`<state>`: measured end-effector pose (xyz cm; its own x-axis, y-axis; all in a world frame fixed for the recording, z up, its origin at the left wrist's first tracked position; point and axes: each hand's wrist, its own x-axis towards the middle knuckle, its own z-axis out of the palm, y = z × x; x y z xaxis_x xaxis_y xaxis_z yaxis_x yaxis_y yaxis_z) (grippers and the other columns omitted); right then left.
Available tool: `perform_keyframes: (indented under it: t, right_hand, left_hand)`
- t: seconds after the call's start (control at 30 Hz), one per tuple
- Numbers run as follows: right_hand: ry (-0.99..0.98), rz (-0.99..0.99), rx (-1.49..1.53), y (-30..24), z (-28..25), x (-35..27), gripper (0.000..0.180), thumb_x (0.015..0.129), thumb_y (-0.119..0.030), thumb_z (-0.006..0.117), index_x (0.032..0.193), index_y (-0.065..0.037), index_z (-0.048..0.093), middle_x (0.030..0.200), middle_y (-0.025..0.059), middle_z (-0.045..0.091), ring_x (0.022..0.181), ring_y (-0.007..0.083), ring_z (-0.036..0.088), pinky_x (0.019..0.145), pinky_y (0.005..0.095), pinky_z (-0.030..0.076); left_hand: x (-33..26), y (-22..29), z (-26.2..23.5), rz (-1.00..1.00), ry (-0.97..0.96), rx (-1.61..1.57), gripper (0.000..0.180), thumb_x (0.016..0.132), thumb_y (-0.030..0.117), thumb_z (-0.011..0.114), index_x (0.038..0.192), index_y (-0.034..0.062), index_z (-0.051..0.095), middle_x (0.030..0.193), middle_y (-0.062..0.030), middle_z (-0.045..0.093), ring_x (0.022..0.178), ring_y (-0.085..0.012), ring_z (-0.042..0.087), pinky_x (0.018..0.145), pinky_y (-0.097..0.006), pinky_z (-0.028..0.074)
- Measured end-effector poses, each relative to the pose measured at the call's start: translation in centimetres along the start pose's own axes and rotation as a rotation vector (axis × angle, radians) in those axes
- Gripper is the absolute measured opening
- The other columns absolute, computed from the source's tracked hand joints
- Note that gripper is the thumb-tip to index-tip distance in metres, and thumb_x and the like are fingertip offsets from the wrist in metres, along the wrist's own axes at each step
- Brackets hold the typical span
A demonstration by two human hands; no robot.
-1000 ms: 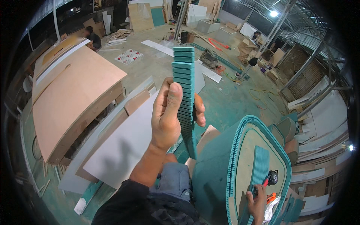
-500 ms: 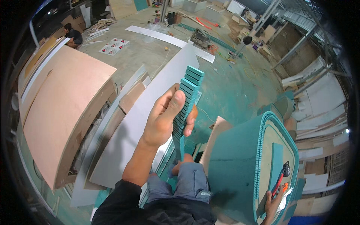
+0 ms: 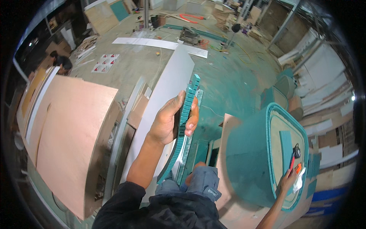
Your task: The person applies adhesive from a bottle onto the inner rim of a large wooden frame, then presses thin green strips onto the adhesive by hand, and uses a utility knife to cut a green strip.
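Observation:
My left hand (image 3: pixel 169 118) is closed round a green, flexible strip (image 3: pixel 171 160) with many cross slots. I hold it upright in front of me, its lower end curving toward my lap. At the right, my right hand (image 3: pixel 286 181) lies on top of a rounded green box (image 3: pixel 248 160), its fingers round something small among the tools there. A red-handled tool (image 3: pixel 292 163), an orange item (image 3: pixel 298 168) and a crumpled white piece (image 3: pixel 298 182) are right at the fingertips. Just beyond are a black tool (image 3: pixel 297 150) and a flat green grooved piece (image 3: pixel 285 147).
A large curved wooden panel piece (image 3: pixel 72 133) stands at my left, beside a long white board (image 3: pixel 167 84). A person (image 3: pixel 61 62) crouches at the far left. A machine (image 3: pixel 188 36) stands on the floor ahead. Stacked sheets (image 3: pixel 328 126) line the right side.
My left hand has turned the slotted strip, so its lower end now swings left and its edge faces me. The view has shifted, and my right hand stays at the tools on the box.

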<state>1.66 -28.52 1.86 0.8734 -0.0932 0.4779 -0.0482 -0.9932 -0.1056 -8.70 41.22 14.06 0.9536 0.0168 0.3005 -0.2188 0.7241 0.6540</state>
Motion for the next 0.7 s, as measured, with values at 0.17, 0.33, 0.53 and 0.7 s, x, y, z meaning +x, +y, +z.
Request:
perform_keyframes:
  t: [0.17, 0.33, 0.53, 0.7]
  right_hand:
    - [0.317, -0.239, -0.088, 1.9, 1.3, -0.7, 0.045, 0.109, -0.02, 0.048, 0.148, 0.001, 0.053, 0.141, 0.0294, 0.058, 0.126, 0.0457, 0.055, 0.11, 0.0532, 0.04]
    - [0.291, 0.127, 0.371, -2.0, -5.6, -4.1, 0.049, 0.114, -0.033, 0.038, 0.146, -0.002, 0.059, 0.139, 0.0185, 0.065, 0.13, 0.0321, 0.058, 0.113, 0.0442, 0.04]
    - [0.616, 0.471, 0.99, -10.6, -12.1, -15.9, 0.045, 0.112, -0.039, 0.049, 0.132, -0.003, 0.066, 0.089, -0.0034, 0.055, 0.078, 0.0065, 0.051, 0.067, 0.0246, 0.046]
    - [0.566, 0.844, 1.138, -9.7, -16.2, -40.4, 0.042, 0.111, -0.037, 0.054, 0.131, -0.003, 0.065, 0.086, -0.0058, 0.052, 0.064, 0.0018, 0.044, 0.051, 0.0205, 0.033]
  left_hand:
    - [1.6, -0.9, 2.3, -0.141, -0.103, -0.068, 0.043, 0.115, 0.044, 0.032, 0.099, 0.0075, 0.047, 0.063, -0.0052, 0.05, 0.049, -0.0142, 0.047, 0.044, -0.026, 0.043]
    - [2.2, -5.7, 8.3, -0.385, -0.144, 0.179, 0.051, 0.113, 0.05, 0.036, 0.1, 0.0047, 0.054, 0.065, -0.0055, 0.053, 0.049, -0.0111, 0.048, 0.046, -0.025, 0.044]
    - [-3.6, -14.2, 15.9, -0.558, -0.516, 0.733, 0.041, 0.11, 0.04, 0.053, 0.096, 0.003, 0.061, 0.065, -0.006, 0.059, 0.056, -0.0101, 0.056, 0.052, -0.025, 0.045]
    - [-15.2, -28.0, 24.7, -0.699, -1.07, 0.983, 0.028, 0.107, 0.027, 0.064, 0.097, 0.0005, 0.063, 0.066, -0.0036, 0.06, 0.06, -0.009, 0.056, 0.054, -0.029, 0.044]
